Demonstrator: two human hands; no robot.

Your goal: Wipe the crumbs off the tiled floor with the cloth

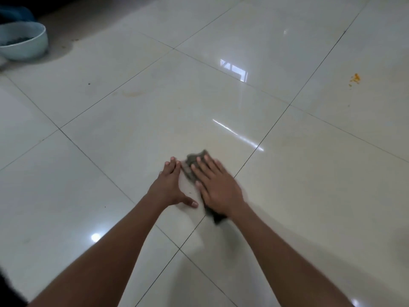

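While both forearms reached forward from the bottom of the view, the right hand (218, 189) lay flat, palm down, on a dark grey cloth (193, 163), its fingers straight and slightly spread, pressing the cloth against the tiled floor (132, 134) rather than curling round it. Cloth showed beyond the fingertips and again behind the wrist; its edges were blurred. Just left of that pressing hand, the left hand (169, 182) rested on the tile, fingers extended and close together, thumb splayed out toward the cloth, holding nothing; its fingertips sat right beside the cloth's far corner, though whether they touched it could not be told.

A dark grout line ran under the heel of the right hand, and another crossed it behind the wrists. A few dark specks (190, 193) lay in the gap between the two hands. Orange crumbs (355, 78) sat well apart, far ahead and to the right of the cloth, with glossy open tile between. Far ahead and to the left, a pale blue bowl (24, 41) with dark contents stood near the frame's edge, more dark specks scattered on the floor near it.
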